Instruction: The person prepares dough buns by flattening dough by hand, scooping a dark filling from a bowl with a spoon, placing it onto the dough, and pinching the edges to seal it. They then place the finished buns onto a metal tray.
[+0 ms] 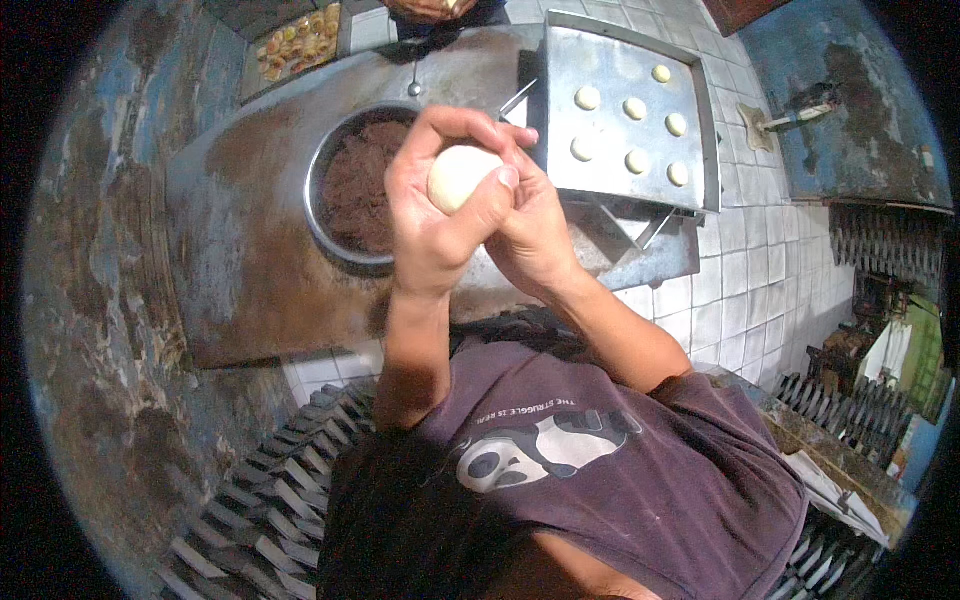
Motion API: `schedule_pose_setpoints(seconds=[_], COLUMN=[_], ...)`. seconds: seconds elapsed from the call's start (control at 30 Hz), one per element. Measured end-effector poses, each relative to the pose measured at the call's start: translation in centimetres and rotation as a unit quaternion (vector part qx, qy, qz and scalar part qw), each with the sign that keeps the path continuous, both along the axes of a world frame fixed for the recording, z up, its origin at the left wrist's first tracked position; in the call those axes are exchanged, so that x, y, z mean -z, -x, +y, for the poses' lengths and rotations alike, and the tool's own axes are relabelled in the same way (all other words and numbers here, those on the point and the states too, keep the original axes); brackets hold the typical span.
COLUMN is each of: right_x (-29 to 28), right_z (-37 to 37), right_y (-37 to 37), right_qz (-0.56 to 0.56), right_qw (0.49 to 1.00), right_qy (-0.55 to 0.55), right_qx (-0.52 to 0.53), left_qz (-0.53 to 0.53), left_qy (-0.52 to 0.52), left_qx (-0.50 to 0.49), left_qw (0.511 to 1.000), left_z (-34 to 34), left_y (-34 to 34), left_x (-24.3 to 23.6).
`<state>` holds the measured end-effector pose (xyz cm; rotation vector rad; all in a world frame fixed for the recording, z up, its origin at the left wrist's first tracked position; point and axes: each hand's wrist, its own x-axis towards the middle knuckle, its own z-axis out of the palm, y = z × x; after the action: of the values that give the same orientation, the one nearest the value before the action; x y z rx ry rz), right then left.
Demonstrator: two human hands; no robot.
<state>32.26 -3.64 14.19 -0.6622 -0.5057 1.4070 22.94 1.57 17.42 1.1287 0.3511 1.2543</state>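
Left hand (425,215) and right hand (535,225) pressed together round pale dough ball (460,180), mid-frame, likely for even support; brown crumble (355,190) left, presumably within reach.

At the far left we are seeing golden-brown pastries (300,43) lying close together. Along the left we are facing a worn wall (110,300), patchy with blue and brown. On the right, white tiles (750,235) are spreading toward a mottled blue surface (860,130). We are noticing grey slats (290,500) overlapping at the near left, and similar dark slats (835,405) running along the right. Beside these, a white cloth (887,362) is hanging near something green (925,345), partly blurred.
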Motion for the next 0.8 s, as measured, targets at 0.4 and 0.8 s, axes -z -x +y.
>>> schedule_pose_setpoints(seconds=[0.4, 0.8], right_x=[-1.2, 1.0], right_z=[-0.3, 3.7], right_y=[-14.5, -31.7], right_qz=[-0.13, -0.483], right_qw=[0.99, 0.875], right_qy=[-0.055, -0.01], right_qx=[0.009, -0.033], left_qz=[0.055, 0.382], left_qy=[-0.043, -0.128], left_qx=[-0.002, -0.02], left_qw=[0.998, 0.915], left_z=[0.0, 5.9], left_y=[-12.8, -25.2], left_x=[-0.8, 9.3])
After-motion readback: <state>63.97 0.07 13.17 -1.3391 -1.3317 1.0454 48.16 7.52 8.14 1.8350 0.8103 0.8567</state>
